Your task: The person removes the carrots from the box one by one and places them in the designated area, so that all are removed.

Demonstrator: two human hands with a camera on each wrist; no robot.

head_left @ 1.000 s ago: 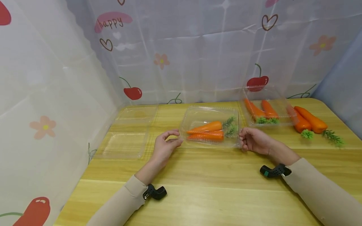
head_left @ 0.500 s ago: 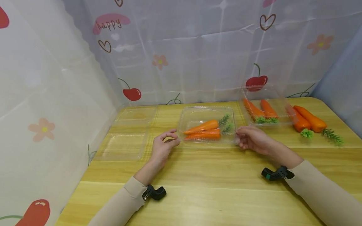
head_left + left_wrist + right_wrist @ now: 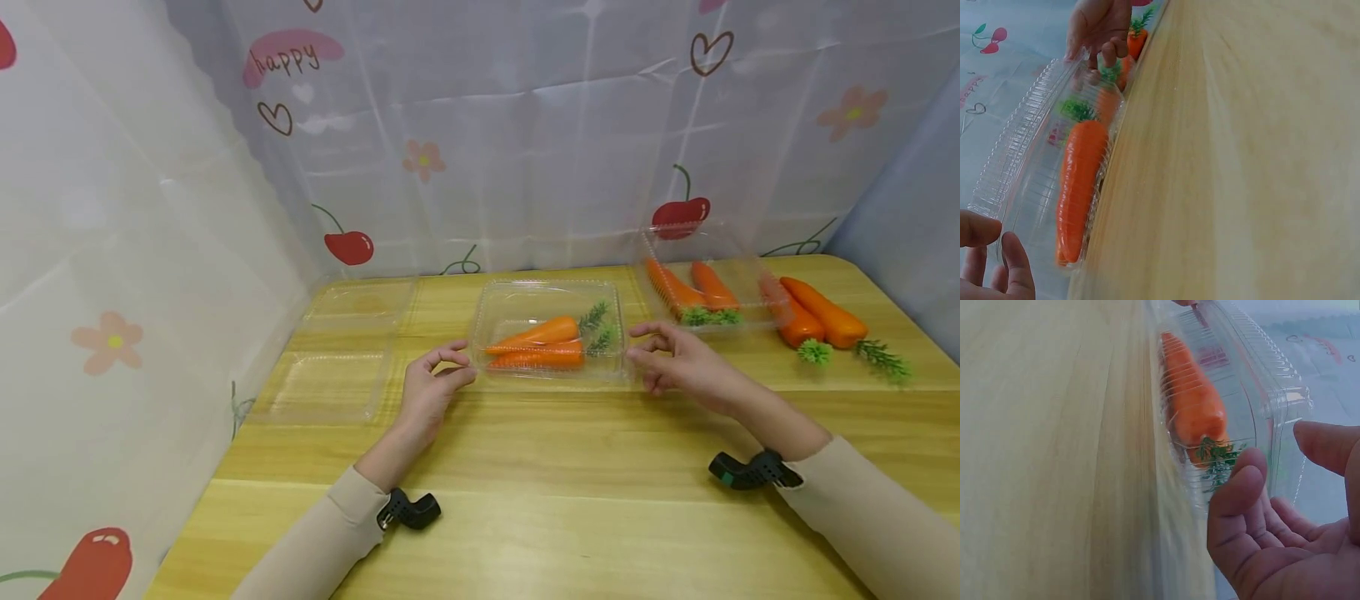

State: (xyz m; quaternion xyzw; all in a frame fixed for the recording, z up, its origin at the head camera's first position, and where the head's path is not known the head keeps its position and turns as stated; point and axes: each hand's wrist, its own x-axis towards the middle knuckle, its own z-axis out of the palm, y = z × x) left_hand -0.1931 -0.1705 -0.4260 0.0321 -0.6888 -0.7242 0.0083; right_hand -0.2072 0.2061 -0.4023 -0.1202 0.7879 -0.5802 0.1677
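Observation:
A clear plastic clamshell box [image 3: 551, 292], its lid down, sits on the wooden table in the head view with two carrots [image 3: 536, 356] inside, green tops to the right. At its left side my left hand [image 3: 431, 387] pinches the rim between thumb and index finger, which the left wrist view shows at the box's near corner. My right hand [image 3: 686, 367] is at the right side of the box, thumb and fingers spread apart around the corner without gripping it. Through the clear wall, the right wrist view shows a carrot [image 3: 1194, 400] with its green leaves.
Behind my right hand stands another clear box [image 3: 750, 287] with its lid raised and two carrots in it. Two loose carrots [image 3: 825, 312] lie to its right. An unfolded clear box [image 3: 330, 387] lies at the left. A printed curtain [image 3: 525, 167] hangs behind the table.
The closed box has shifted slightly left and away from me, then stopped. My right hand has loosened from its right corner, its fingers opening. The left hand has stayed at the left edge.

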